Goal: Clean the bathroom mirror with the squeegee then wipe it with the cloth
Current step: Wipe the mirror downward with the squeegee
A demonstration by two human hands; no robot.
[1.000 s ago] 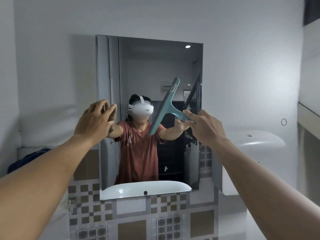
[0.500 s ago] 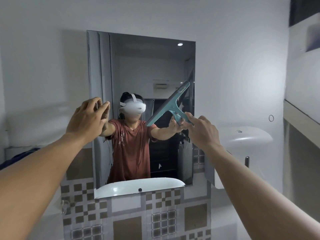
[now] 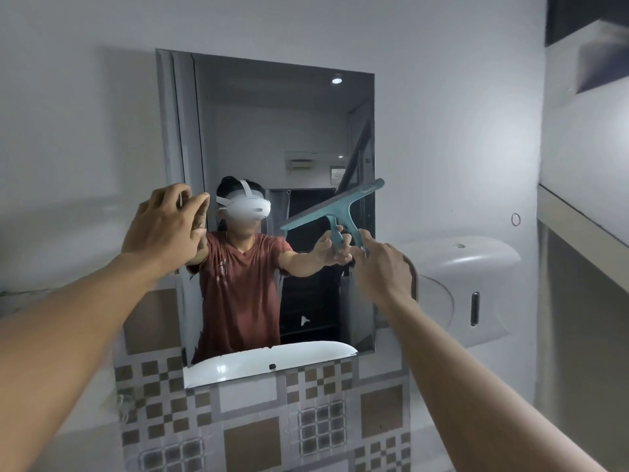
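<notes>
Here the right hand (image 3: 383,264) is closed around the handle of the teal squeegee (image 3: 335,208), fingers wrapped on the lower end of the stem. The blade bar is tilted, its right end higher than its left, and sits against the right-hand portion of the mirror (image 3: 272,131), at about mid-height. Whether the rubber edge presses fully on the glass cannot be told.

The left hand (image 3: 163,226) is raised at the left edge of the mirror, fingers curled and loosely bunched, thumb (image 3: 199,207) near the fingertips; it holds nothing visible. Whether it touches the glass cannot be told.

The mirror hangs on a white wall (image 3: 442,114) above a strip of brown and grey patterned tiles (image 3: 258,430). A white wall-mounted dispenser (image 3: 476,284) sits just right of the mirror's lower corner. The cloth is not in view.
</notes>
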